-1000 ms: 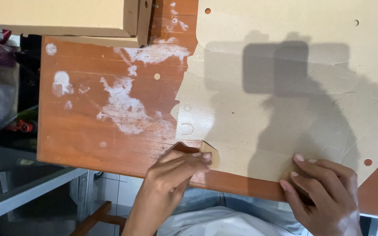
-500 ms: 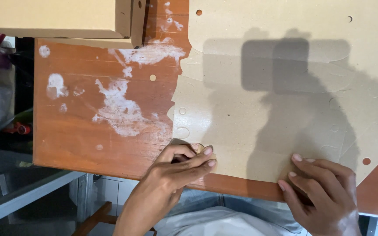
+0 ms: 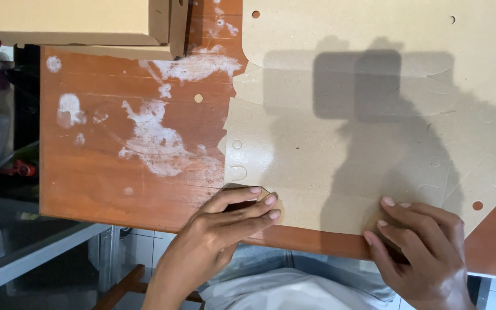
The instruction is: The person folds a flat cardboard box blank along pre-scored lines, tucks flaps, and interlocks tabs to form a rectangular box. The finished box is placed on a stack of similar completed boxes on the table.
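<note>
A large flat sheet of die-cut brown cardboard (image 3: pixel 374 126) lies spread over the right part of a reddish wooden table (image 3: pixel 116 172). My left hand (image 3: pixel 225 227) rests at the sheet's near left corner, fingers pinching a small corner flap at the table's front edge. My right hand (image 3: pixel 420 247) lies flat on the sheet's near edge farther right, fingertips pressing the cardboard down. A shadow of my head falls across the middle of the sheet.
A folded cardboard box (image 3: pixel 81 26) sits at the table's far left corner. White smears mark the bare wood. Left of the table are dark clutter and a red object (image 3: pixel 18 169); a grey shelf (image 3: pixel 30 252) and tiled floor lie below.
My left hand has slid slightly right along the near edge and curled onto the corner flap. My right hand has hardly moved. The view has shifted a little.
</note>
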